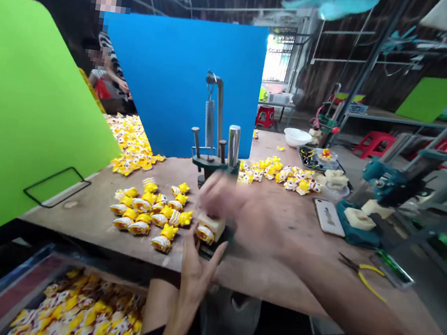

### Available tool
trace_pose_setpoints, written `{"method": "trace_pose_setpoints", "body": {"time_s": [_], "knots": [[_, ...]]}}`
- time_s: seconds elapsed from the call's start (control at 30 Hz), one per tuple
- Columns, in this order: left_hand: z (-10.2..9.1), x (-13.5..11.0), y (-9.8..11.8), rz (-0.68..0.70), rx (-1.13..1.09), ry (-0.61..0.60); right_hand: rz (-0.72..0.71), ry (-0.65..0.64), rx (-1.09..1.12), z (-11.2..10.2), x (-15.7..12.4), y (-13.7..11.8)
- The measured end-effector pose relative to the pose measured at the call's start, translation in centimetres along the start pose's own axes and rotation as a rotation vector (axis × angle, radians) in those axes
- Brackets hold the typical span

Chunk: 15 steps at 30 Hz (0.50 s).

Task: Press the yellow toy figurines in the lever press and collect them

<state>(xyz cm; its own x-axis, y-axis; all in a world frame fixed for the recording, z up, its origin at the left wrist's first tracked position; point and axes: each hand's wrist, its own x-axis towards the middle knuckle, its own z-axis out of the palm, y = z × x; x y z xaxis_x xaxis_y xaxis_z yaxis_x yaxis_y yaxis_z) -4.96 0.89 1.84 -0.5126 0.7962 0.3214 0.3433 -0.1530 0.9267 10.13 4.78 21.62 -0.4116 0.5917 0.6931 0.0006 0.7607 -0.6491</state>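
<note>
My right hand [235,202], smeared by motion, is over the front of a bench press [232,144] with a spring and metal posts. Its fingers are too blurred to tell whether they grip anything. Below it, a small yellow-and-white toy piece [205,234] sits at a cream block [216,226] on the press base. My left hand [195,265] reaches up from the table's front edge, thumb and forefinger apart on either side of the toy piece. The forefinger is close by its left side; contact is unclear. Several similar toy pieces [144,206] lie left of the press.
Blue [177,79] and green [25,108] panels stand behind and left. More toy pieces fill a box [46,265] below. On the right are a phone [329,217], yellow-handled pliers [372,272], a second press [390,178] and a white bowl [297,137]. People are behind the panels.
</note>
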Motion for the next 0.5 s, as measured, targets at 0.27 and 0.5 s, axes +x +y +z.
{"method": "trace_pose_setpoints", "body": {"time_s": [0.27,0.5], "knots": [[-3.6,1.5,0.9,0.278,0.212,-0.024,0.767,0.550,-0.297,-12.8,-1.2,19.6],[-12.5,11.4,-1.7,0.268,0.397,0.218,0.730,0.430,-0.300,-11.6,-0.7,25.2]]}}
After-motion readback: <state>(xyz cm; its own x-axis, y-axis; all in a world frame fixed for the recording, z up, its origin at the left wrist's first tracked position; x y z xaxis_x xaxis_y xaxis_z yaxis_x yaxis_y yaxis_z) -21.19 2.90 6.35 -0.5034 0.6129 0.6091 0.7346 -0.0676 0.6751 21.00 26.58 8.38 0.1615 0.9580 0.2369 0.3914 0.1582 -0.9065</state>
